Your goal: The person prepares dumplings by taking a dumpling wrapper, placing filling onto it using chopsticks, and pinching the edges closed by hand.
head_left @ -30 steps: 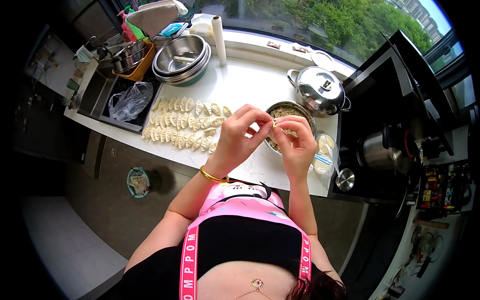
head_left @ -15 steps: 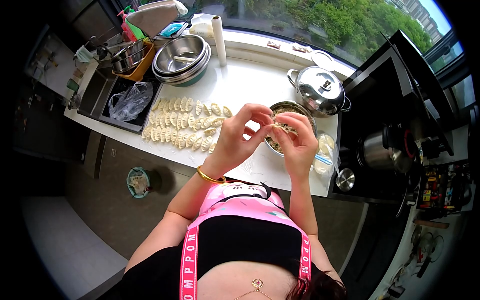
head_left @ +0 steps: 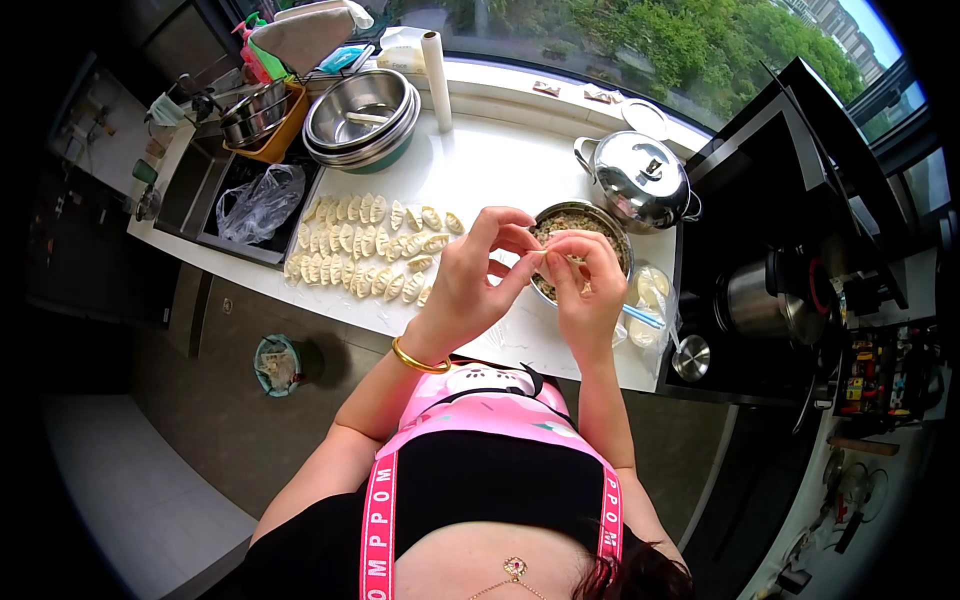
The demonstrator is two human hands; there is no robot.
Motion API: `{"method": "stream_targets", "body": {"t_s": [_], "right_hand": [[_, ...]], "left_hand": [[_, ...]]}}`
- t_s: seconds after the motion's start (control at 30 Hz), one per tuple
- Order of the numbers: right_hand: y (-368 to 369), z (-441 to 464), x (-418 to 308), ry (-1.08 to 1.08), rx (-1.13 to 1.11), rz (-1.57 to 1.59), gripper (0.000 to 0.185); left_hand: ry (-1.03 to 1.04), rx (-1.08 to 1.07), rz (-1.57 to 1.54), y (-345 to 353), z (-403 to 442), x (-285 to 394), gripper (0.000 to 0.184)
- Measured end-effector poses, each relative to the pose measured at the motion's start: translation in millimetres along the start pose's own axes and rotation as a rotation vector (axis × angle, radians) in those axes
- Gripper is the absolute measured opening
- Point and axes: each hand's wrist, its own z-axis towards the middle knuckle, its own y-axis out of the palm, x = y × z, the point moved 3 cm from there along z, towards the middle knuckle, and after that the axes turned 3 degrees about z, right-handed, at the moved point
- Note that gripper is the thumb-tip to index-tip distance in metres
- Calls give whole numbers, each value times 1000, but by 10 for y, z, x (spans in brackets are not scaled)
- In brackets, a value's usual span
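A dumpling [head_left: 547, 253], mostly hidden by the fingers, is clamped between the closed fingertips of the left hand [head_left: 478, 272] and the right hand [head_left: 588, 283]. It is held above the near part of a metal bowl [head_left: 627, 240], in which filling [head_left: 570, 218] is contained. Finished dumplings [head_left: 366, 242] are arranged in rows on the counter [head_left: 492, 160], left of the bowl. A lidded pot [head_left: 638, 182] is positioned just beyond the bowl, to the right.

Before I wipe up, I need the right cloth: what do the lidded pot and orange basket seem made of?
The lidded pot: polished metal, probably stainless steel, from its mirror shine. The orange basket: probably plastic, from its even colour; finish hard to tell.
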Motion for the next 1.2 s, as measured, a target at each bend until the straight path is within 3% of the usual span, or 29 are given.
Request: {"method": "stream_targets", "body": {"t_s": [0.13,0.4,0.8,0.93,1.0,1.13,1.2], "right_hand": [[0,-9,18,-77,49,-77,7],[-20,-13,29,-15,72,-49,8],[-27,9,-11,-45,32,23,11],[-24,-9,8,-28,49,75,12],[-33,-16,6,0,56,105,12],[-92,-15,-26,51,27,30,9],[-85,-23,-21,53,31,19,9]], "left_hand": [[16,-8,41,-17,19,32,24],[-147,-40,-102,-57,24,-85,6],[107,-51,74,-58,76,76,8],[73,-107,23,-80,104,4,9],[-72,-199,-162,-67,124,-122,11],[-63,-232,-149,-57,145,-106,9],[91,-173,37,-41,145,-32,10]]}}
